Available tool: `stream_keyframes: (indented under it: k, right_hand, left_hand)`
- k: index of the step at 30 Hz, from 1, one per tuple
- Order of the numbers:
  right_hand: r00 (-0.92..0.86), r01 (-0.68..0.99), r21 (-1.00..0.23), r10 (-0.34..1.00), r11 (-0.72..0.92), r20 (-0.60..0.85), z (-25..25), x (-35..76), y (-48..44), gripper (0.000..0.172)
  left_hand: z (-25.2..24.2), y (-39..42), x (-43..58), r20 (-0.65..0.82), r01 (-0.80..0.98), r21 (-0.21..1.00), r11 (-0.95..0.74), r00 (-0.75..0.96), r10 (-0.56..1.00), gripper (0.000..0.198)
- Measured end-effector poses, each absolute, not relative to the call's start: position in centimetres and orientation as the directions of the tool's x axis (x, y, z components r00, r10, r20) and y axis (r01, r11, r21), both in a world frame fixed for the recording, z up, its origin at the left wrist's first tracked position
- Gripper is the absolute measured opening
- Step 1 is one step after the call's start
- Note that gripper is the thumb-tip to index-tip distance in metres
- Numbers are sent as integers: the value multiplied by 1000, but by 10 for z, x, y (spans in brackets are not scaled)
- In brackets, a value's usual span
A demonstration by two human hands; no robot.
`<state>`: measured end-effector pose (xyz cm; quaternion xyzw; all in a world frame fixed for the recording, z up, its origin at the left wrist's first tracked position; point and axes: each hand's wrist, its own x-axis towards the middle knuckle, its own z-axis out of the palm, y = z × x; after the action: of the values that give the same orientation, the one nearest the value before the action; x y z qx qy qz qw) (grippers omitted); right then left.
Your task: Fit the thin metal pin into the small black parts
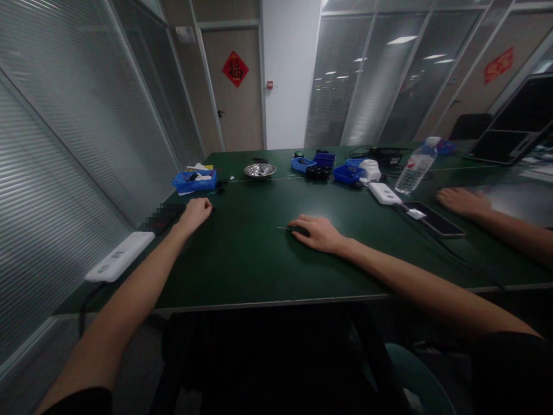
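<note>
At the left side of the green table (242, 262), a long white device (121, 257) with a black cable lies near the edge. Just to its right, the person's left hand (197, 212) rests with the fingers curled; a tiny dark piece shows by the fingertips, but I cannot tell if the hand pinches it, or if it is fully closed. Behind this hand stands a blue plastic tray (195, 182), and farther to the right a round metal bowl (260, 171).

Near the middle of the table is a slim screwdriver (299, 231), with a dark handle and a thin metal shaft that points to the left. The right hand (318, 233) lies low over the table, its fingers closed around the handle. I judge that the tool is light and stiff, and not fragile, although such a thin shaft could perhaps bend under strong side force. The handle looks smooth, so it may slip or roll a little in dry fingers. It is best to hold it by the thick handle, with the shaft free.

To the right, well apart, stands a clear water bottle (417, 167), and beyond it rests another person's hand (464, 200).
</note>
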<state>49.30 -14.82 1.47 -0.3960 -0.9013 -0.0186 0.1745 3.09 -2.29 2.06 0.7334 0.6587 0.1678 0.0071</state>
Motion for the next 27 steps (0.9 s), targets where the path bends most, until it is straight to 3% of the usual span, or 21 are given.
stream_keyframes:
  k: [6, 14, 27]
  right_hand:
    - [-630, 717, -111, 707, 689, 321, 15, 493, -148, 38]
    - [-629, 713, -125, 708, 690, 321, 16, 494, -149, 38]
    - [-632, 714, -110, 704, 691, 323, 16, 493, -149, 38]
  left_hand:
    - [32, -40, 46, 200, 982, -12, -191, 189, 961, 31]
    - [38, -53, 64, 186, 968, -184, -168, 202, 962, 39]
    - [31, -54, 63, 188, 955, -194, -222, 259, 948, 39]
